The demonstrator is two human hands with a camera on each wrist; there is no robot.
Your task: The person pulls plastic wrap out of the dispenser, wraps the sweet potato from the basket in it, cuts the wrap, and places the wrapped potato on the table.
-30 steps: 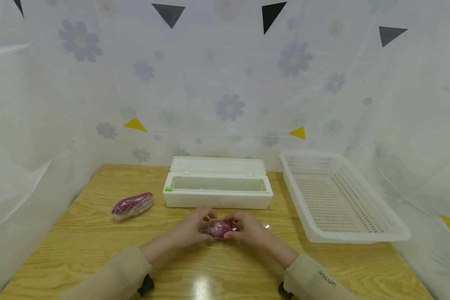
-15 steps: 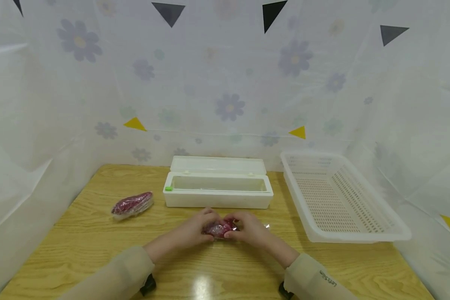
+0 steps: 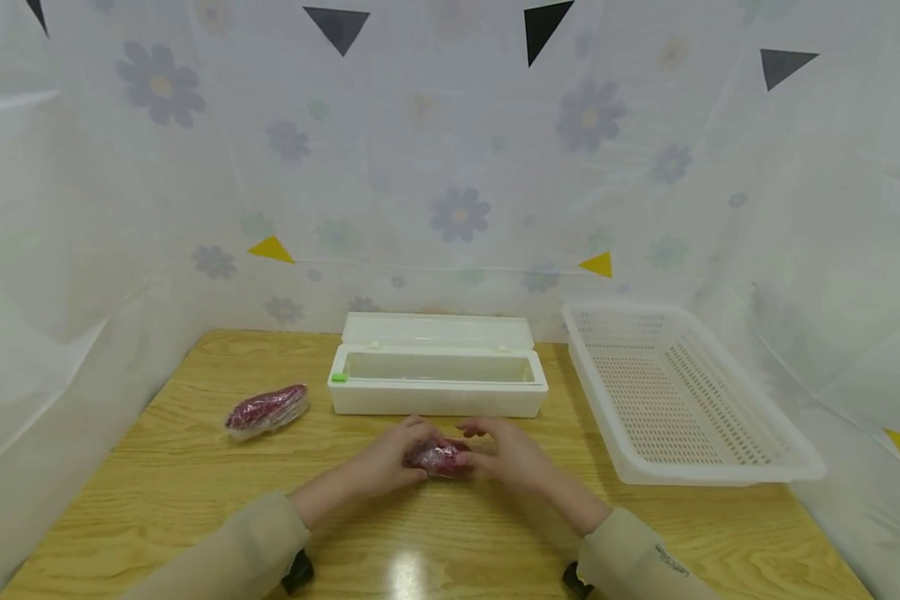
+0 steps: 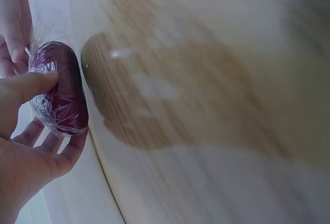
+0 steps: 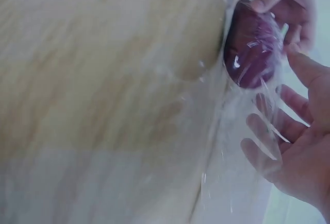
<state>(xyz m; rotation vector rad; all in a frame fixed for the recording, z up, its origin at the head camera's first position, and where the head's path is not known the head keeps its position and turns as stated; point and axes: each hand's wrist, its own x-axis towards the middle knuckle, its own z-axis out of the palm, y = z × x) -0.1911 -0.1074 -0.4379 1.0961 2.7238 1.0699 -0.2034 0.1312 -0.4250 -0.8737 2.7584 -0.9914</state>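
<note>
A short, oblong purple-red vegetable in clear cling film lies on the wooden table. My left hand holds it, thumb on the near side and fingers round the far side, as the left wrist view shows. Just to its right is my right hand, its fingers spread and softly bent, thumb tip close to the vegetable's right end. In the right wrist view loose cling film trails from that end across the right fingers. Further left lies a longer purple-red vegetable, also film-wrapped.
Behind the hands stands a white cling film dispenser, its lid raised and a green cutter slider at its left end. A white perforated basket sits at the right. Flower-patterned sheeting encloses the table's back and sides.
My right hand has let go of the vegetable's right end and drawn slightly right, its fingers spreading. The left fingers have closed further over the top of the vegetable.
</note>
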